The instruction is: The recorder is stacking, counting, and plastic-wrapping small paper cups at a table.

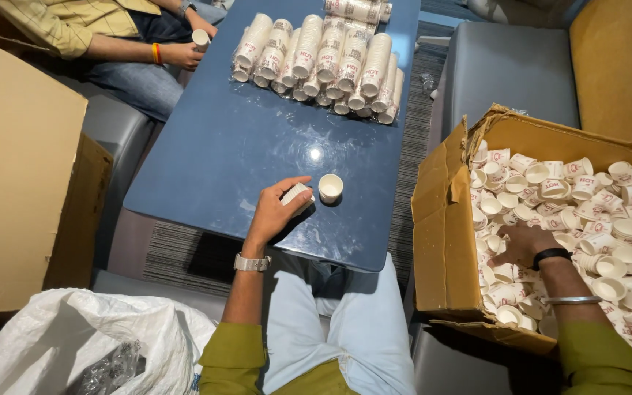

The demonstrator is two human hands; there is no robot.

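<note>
Blue tabletop (243, 161) is carrying rows of stacked paper cups (320, 62) at its far end. Left hand (276, 212) is resting near the front edge, closing around a short cup stack (295, 194) beside a lone upright cup (330, 187). Right hand (522, 243) is reaching palm-down into the cardboard box (444, 219), fingers buried among loose cups (594, 212); its grip cannot be made out.

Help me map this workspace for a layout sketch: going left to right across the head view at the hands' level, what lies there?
Flat cardboard sheet → left hand holding a short cup stack → single upright cup → cardboard box wall → right hand among loose cups.
</note>
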